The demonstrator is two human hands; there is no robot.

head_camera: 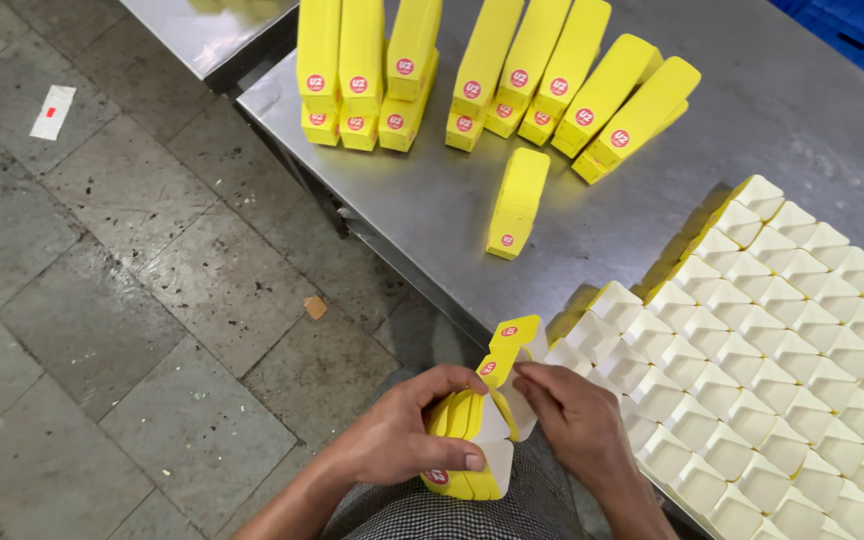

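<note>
My left hand (pixel 407 430) grips a stack of flat yellow cartons (pixel 462 450) over my lap, thumb across their white inner face. My right hand (pixel 572 415) pinches the top carton's yellow flap (pixel 508 350), which carries round red stickers and stands bent upward. Both hands meet at that flap, just off the near edge of the steel table (pixel 432 215).
Several folded yellow cartons (pixel 492 70) lean in rows at the table's far side, with one lying alone (pixel 518 203). A dense grid of opened white-inside cartons (pixel 782 360) fills the right. Grey stone floor (pixel 132 300) lies to the left, with a white scrap (pixel 53 111).
</note>
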